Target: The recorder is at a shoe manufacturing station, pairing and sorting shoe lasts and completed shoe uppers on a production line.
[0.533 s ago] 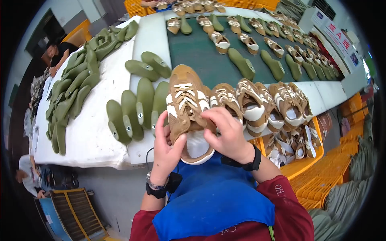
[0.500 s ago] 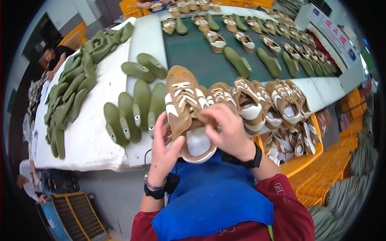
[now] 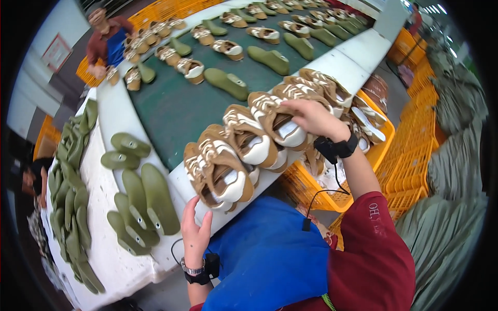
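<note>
Brown-and-white sneakers stand close together along the pale table edge in front of me. My right hand (image 3: 317, 120) reaches over the row, its fingers and thumb at the collar of one sneaker (image 3: 275, 118), gripping it by the opening. My left hand (image 3: 196, 230) is empty, fingers apart, just below the heel of the nearest sneaker (image 3: 220, 173) at the row's left end. Left of the row, several green shoe lasts (image 3: 161, 199) lie side by side, with a smaller pair of lasts (image 3: 124, 150) behind them.
A green conveyor belt (image 3: 171, 111) carries sneakers and lasts. Many lasts (image 3: 70, 202) are heaped on the white-covered table (image 3: 106, 217) at left. An orange crate (image 3: 332, 202) with shoes stands below the table edge, near stacked orange crates (image 3: 410, 171). A co-worker (image 3: 106, 39) stands at the far left.
The sneaker that both hands held up is no longer raised; sneakers now fill the row's left end. My right hand moved right to another sneaker, my left hand is empty, and the view turned right.
</note>
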Demonstrator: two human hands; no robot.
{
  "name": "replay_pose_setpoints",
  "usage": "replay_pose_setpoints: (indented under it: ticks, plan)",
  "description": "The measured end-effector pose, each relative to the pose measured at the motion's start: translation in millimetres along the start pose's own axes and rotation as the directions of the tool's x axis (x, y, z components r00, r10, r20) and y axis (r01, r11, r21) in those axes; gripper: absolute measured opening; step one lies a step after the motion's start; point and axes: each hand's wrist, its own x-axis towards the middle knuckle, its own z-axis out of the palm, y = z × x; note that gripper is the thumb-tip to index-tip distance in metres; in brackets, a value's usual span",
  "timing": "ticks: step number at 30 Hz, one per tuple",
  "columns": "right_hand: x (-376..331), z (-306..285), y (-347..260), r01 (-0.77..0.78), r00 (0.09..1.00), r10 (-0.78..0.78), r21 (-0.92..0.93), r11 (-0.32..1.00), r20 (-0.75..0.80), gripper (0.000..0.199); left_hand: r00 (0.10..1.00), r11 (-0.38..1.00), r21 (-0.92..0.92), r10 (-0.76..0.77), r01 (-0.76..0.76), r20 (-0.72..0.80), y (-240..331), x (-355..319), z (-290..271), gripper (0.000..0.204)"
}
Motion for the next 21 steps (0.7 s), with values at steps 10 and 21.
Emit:
replay_pose_setpoints:
  ticks: [10,21]
  plan:
    - [-123,-10,176,-0.043,0.487,0.79,0.892,0.449,-0.374,0.019,0.974,0.973,-0.072,-0.217,0.221,0.061,-25,14,13,0.039]
    - [-236,276,364,-0.943,0.326,0.939,0.099,0.317,0.106,0.062,0.981,0.961,0.259,-0.14,0.101,0.136,-35,17,19,0.03]
